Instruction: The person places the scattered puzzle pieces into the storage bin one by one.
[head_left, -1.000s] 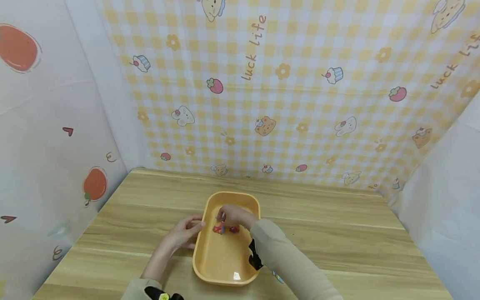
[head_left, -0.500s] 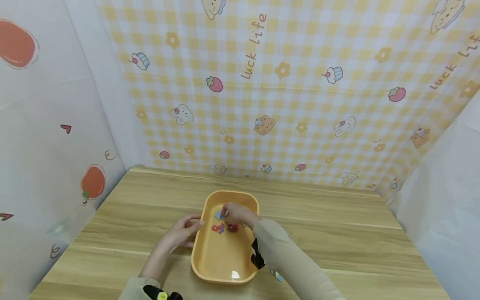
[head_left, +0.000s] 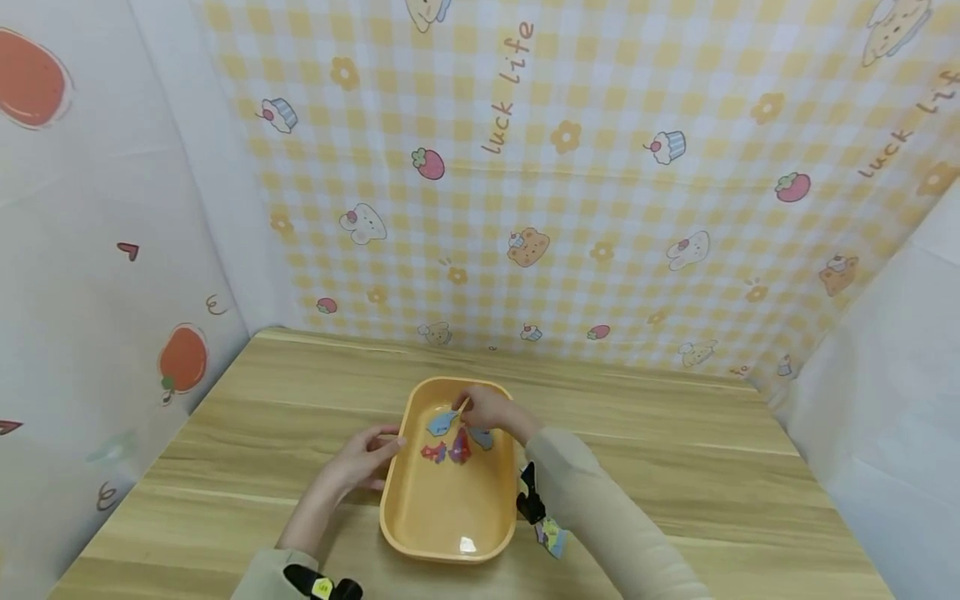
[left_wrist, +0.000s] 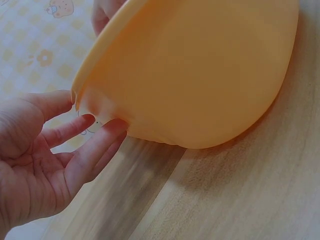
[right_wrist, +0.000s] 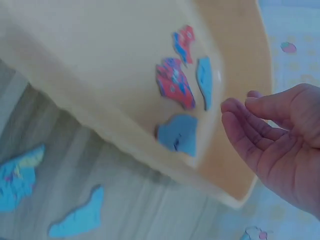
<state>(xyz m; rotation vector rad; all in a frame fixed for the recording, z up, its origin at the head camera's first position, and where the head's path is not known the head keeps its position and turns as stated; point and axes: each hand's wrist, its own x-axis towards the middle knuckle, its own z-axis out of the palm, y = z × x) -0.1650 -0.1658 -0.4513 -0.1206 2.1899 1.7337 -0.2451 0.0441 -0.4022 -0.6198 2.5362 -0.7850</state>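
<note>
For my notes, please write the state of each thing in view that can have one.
Tray: standing on the table, open side up
Larger red piece: inside tray
Smaller red piece: inside tray
Broad blue piece: inside tray
Narrow blue piece: inside tray
Yellow-marked piece: on table, outside tray
Third blue piece: on table, outside tray
Left hand: touching tray's outer wall
Right hand: above tray, no piece visibly held

Reads "luck life" on checked cloth [head_left: 570,187], again at right, cut off; too small to read on yellow sticker [head_left: 322,588].
</note>
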